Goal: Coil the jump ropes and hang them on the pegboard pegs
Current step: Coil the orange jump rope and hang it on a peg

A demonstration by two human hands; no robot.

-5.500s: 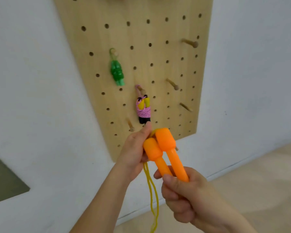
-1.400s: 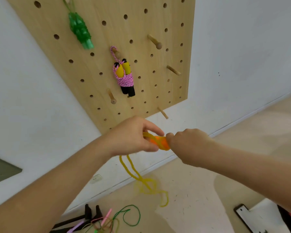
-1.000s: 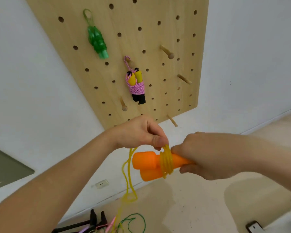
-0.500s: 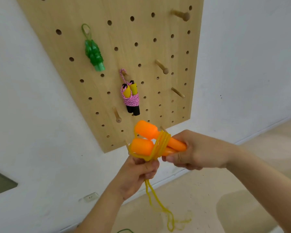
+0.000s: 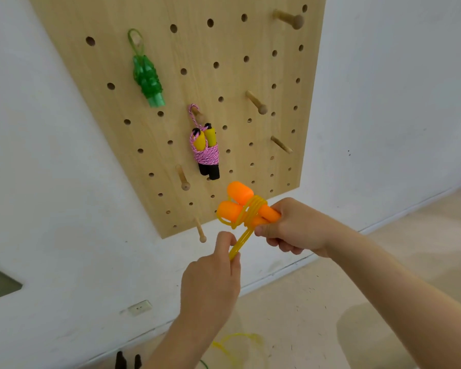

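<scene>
Wooden pegboard point(image 5: 224, 75) on white wall point(image 5: 383, 75) | right grip point(image 5: 290, 227) curled round orange handles point(image 5: 237, 198) by board's lower edge | left grip point(image 5: 213, 278) pinching yellow cord point(image 5: 240, 241) taut, mid-wrap | next, likely: finish coiling, loop onto free peg point(image 5: 256, 102)

Orange handles point(image 5: 237, 203) carried a yellow cord point(image 5: 252, 213). The light wood pegboard point(image 5: 224, 43) held a green rope bundle point(image 5: 147, 78) and a pink-speckled rope bundle point(image 5: 206, 153) with yellow-and-black handles.

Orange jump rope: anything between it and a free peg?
Nothing visible. The orange jump rope, gripped in the right hand, is beside a bare peg at the pegboard bottom edge; the left hand pinches its loose cord.
</scene>
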